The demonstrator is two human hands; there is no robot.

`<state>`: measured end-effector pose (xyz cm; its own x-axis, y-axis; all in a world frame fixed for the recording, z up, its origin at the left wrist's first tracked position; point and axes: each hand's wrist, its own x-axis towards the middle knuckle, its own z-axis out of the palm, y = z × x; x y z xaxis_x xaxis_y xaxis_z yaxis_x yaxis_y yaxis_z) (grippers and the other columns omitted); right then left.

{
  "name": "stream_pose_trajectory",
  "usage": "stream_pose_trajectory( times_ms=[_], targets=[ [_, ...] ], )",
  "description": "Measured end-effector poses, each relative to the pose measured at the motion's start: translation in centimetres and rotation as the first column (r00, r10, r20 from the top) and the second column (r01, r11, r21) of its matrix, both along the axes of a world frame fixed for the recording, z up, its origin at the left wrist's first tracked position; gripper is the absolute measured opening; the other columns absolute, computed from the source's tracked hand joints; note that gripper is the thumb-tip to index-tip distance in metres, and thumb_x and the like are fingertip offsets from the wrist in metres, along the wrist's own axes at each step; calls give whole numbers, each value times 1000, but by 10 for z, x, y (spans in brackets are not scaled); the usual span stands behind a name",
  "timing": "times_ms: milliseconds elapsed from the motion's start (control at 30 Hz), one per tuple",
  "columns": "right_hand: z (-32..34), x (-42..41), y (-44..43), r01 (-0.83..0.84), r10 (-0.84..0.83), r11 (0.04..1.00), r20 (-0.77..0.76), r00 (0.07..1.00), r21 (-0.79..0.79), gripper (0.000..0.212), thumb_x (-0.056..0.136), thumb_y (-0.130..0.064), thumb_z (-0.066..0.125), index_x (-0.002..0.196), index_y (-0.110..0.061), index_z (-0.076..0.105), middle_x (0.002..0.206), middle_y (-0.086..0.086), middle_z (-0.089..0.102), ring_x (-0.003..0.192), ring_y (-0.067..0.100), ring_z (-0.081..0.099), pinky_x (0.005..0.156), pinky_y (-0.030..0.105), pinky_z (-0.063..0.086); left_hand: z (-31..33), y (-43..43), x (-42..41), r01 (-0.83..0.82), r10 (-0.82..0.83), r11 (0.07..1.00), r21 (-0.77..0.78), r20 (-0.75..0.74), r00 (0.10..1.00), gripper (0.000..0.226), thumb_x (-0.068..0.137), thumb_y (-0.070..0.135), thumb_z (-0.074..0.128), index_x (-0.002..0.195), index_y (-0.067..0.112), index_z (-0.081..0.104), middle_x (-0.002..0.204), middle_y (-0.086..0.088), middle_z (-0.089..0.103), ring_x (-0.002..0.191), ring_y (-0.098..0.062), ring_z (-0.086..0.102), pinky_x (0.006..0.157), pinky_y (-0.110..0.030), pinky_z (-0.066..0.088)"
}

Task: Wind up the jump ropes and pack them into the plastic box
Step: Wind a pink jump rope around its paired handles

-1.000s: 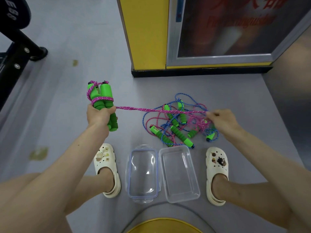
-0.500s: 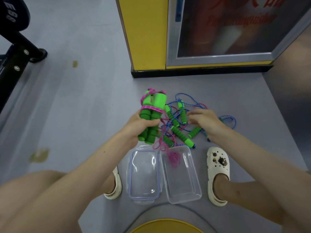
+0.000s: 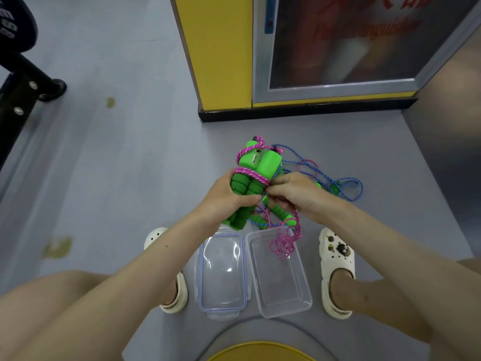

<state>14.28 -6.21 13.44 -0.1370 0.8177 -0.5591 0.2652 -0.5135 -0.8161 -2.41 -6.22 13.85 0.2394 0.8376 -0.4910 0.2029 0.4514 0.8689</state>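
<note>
The box [image 3: 283, 306] sits between the left shoe [image 3: 179, 293] and the right shoe [image 3: 338, 256], its lid [image 3: 222, 282] just left. A tangle of ropes [image 3: 343, 186] lies beyond. Above it the left hand [image 3: 229, 196] grips two handles [image 3: 257, 168]; the right hand [image 3: 296, 194] pinches their rope [image 3: 285, 242], which dangles over the box.

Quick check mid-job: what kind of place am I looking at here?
Most likely a gym or fitness room. A black equipment frame with what looks like a weight plate stands at far left, the floor looks like grey sports matting, and jump ropes lie in a heap on it.
</note>
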Motion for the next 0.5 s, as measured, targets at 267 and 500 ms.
stream_pose_trajectory(
  times_ms=[267, 500],
  targets=[
    [-4, -1, -3, -128, 114, 989, 167, 979, 73, 22, 91, -20, 61, 81, -2, 69, 57, 4, 58, 39, 3, 45, 45, 17, 36, -8, 1, 4, 182, 29, 939, 290, -597, 802, 58, 76, 31, 75, 128, 26, 48, 109, 0, 64, 101, -24, 60, 83, -36, 49],
    [1, -5, -6, -151, 145, 985, 76, 986, 85, 17, 90, -15, 63, 76, -7, 69, 71, 14, 60, 52, 13, 49, 56, 23, 46, -8, -2, 6, 285, 103, 892, 351, -772, 628, 41, 85, 33, 65, 120, 20, 46, 100, -4, 65, 94, -30, 60, 68, -32, 39]
  ],
)
